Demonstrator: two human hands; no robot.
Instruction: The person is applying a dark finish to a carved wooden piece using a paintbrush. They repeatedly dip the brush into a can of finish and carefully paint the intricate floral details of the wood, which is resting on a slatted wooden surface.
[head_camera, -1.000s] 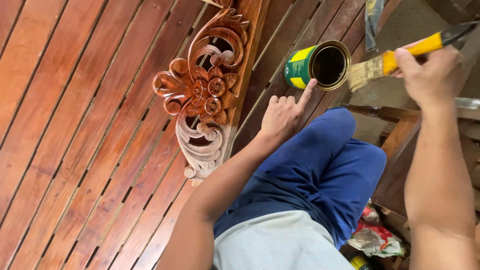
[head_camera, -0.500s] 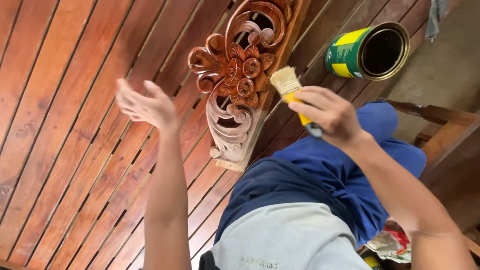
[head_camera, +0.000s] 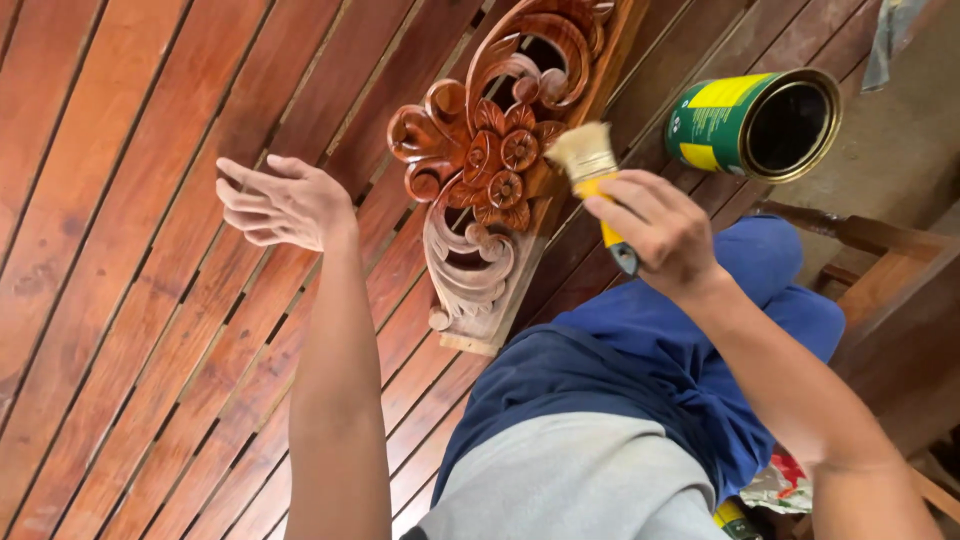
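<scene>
Bristles of the light paintbrush (head_camera: 590, 175), soft against the stiff carved wooden panel (head_camera: 490, 170) on the slatted floor (head_camera: 130, 250), look best steered by the yellow handle the right hand (head_camera: 655, 225) clamps, while the left hand (head_camera: 280, 203) hovers empty, fingers loosely curled.

Left hand (head_camera: 283, 203) hangs raised and loose, fingers half curled, holding nothing, forearm stretched far out. Right hand (head_camera: 655, 228) is clenched tight, wrist bent, arm reaching in from the near right.
</scene>
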